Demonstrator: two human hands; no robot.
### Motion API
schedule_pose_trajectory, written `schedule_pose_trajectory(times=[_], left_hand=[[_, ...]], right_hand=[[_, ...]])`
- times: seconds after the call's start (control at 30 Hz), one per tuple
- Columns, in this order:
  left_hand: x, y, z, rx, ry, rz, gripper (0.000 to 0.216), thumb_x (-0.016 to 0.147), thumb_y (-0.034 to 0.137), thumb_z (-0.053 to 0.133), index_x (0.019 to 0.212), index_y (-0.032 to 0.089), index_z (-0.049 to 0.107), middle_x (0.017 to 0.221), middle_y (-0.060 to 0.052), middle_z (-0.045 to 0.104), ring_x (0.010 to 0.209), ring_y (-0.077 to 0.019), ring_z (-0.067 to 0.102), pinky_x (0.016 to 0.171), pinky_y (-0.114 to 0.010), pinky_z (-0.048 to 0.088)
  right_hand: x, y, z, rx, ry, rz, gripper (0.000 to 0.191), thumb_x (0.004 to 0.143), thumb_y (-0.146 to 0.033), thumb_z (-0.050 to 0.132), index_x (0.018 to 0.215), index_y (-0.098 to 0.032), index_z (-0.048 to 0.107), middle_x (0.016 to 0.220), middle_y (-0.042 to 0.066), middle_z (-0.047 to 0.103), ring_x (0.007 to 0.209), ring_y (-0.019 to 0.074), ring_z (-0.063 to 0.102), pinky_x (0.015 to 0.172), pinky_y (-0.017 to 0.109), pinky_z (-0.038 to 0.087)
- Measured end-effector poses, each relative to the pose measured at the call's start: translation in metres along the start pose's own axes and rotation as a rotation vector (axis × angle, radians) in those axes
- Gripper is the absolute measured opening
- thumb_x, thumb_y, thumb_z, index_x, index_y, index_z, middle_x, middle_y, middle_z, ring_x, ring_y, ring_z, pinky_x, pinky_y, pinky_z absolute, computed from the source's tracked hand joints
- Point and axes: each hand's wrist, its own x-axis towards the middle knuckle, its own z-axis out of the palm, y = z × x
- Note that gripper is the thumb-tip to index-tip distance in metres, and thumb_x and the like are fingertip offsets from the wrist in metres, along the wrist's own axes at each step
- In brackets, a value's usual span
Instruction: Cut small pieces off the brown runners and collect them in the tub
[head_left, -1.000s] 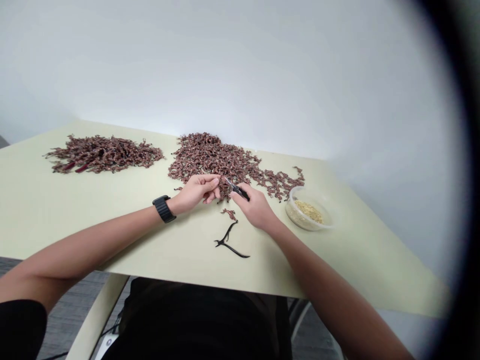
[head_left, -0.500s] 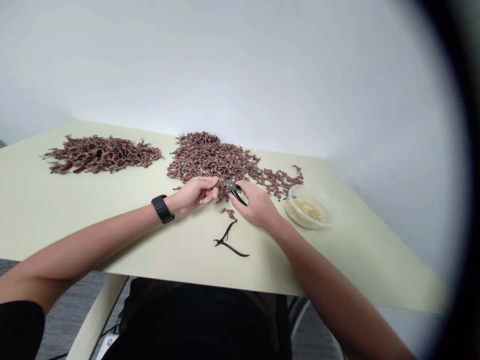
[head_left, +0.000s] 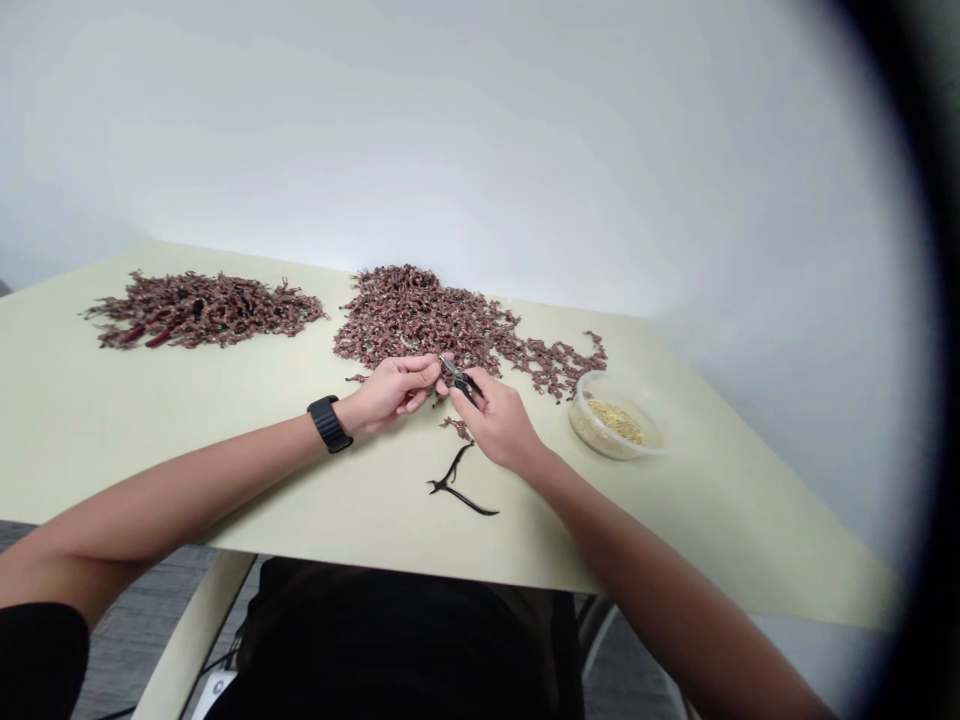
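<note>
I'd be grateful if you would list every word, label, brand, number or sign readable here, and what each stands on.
No text can be read in this view.
White object at the lower left: a small dark round mark, too small and blurred to read.
Black wristband, pliers in the right hand, black nippers, clear tub: no lettering discernible.

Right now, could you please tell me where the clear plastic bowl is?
In the head view, the bowl sits on the table, right of the right hand, beside brown pieces.
</note>
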Motion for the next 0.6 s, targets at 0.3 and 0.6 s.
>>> schedule_pose_trajectory(times=[0.3, 0.6], left_hand=[[0.0, -0.009, 0.005, 0.316, 0.21, 0.196, 0.057, 0.085, 0.046, 0.076, 0.13, 0.011, 0.071, 0.061, 0.002, 0.059, 0.044, -0.0047, 0.035, 0.043, -0.021, 0.028], [0.0, -0.003, -0.014, 0.898, 0.265, 0.505, 0.044, 0.089, 0.023, 0.068, 0.133, 0.026, 0.07, 0.097, -0.005, 0.079, 0.077, -0.0148, 0.068, 0.075, -0.024, 0.049]], right_hand=[[-0.001, -0.009, 0.015, 0.449, -0.032, 0.252, 0.031, 0.092, -0.054, 0.058, 0.091, -0.022, 0.06, 0.071, -0.002, 0.05, 0.059, 0.0126, 0.046, 0.052, 0.024, 0.038], [0.004, -0.017, 0.002, 0.986, -0.347, 0.543, 0.035, 0.088, -0.057, 0.06, 0.092, -0.022, 0.055, 0.068, -0.007, 0.029, 0.053, 0.0081, 0.012, 0.042, 0.02, 0.01]])
